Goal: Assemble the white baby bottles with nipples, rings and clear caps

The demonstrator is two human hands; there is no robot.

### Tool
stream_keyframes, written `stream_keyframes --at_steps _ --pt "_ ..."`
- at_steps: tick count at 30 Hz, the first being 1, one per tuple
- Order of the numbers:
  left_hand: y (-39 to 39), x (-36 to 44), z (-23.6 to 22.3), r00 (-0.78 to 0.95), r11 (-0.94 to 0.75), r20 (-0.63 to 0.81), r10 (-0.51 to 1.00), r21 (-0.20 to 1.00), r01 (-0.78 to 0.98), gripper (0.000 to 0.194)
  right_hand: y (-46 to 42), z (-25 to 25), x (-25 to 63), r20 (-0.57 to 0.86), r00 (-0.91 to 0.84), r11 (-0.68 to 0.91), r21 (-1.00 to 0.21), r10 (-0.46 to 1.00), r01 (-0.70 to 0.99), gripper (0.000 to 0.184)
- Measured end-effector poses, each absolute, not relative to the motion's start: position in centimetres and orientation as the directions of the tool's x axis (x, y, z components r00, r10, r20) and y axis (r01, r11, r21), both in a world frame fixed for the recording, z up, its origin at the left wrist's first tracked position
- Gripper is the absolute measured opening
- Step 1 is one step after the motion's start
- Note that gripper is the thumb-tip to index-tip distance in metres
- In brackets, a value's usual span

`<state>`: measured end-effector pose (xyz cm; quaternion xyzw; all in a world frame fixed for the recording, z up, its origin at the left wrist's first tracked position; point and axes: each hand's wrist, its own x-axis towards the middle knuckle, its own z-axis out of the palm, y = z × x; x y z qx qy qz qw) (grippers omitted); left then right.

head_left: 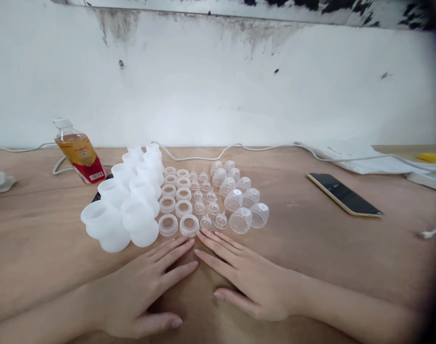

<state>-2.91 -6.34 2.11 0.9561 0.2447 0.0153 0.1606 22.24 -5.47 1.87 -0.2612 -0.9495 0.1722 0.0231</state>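
Locate at frame centre, set out by kind in paired columns: white bottles (141, 191), rings (178, 195), teats (209, 197), clear domes (237, 198). Read layout as apparently complete, with no joined parts visible. Note left hand (146, 282) and right hand (257, 279) at lower centre, palms down, grasping nothing.
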Motion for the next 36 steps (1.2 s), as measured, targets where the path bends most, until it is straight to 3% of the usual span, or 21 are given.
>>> stream_keyframes --at_steps 15,19,25,36 --pt "-6.4 -3.0 2.2 0.896 -0.873 0.014 0.445 0.229 0.430 0.070 -5.0 2.3 21.8 -0.039 -0.897 0.832 -0.358 0.440 0.423 0.062" --pt "-6.4 -3.0 2.5 0.898 -0.868 -0.028 0.440 0.243 0.433 0.068 -5.2 2.2 22.2 0.001 -0.890 0.830 -0.362 0.456 0.425 0.058" --pt "-6.2 -2.8 3.1 0.916 -0.866 -0.110 0.386 0.299 0.401 0.073 -5.4 2.3 22.8 -0.051 -0.892 0.826 -0.356 0.449 0.436 0.066" --pt "-6.1 -2.7 3.3 0.906 -0.832 -0.112 0.407 0.364 0.419 0.072 -5.4 2.6 22.7 -0.084 -0.889 0.823 -0.347 0.451 0.450 0.063"
